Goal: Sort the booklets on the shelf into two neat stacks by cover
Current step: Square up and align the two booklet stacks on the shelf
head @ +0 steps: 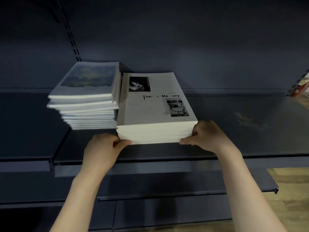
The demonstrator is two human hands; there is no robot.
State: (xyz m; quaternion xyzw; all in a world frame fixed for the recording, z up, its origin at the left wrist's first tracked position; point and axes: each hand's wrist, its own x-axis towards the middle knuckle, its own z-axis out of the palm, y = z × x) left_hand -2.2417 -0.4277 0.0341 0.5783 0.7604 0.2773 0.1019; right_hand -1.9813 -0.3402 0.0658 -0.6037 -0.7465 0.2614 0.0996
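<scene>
Two stacks of booklets stand side by side on the dark shelf [234,131]. The right stack [155,104] has a white cover reading "Time & Memory" with black-and-white photos. My left hand [102,149] pinches its near left corner. My right hand [207,136] grips its near right corner, fingers curled against the side. The left stack [87,91] shows a greenish landscape picture on top and is uneven, its upper booklets jutting out to the left. The two stacks touch along their inner sides.
The shelf's back panel rises right behind the stacks. A slotted upright [73,42] runs up at the left. A lower shelf [184,185] juts out below my arms. Wooden floor [291,190] shows at the right, and a red-and-white item [301,86] at the far right edge.
</scene>
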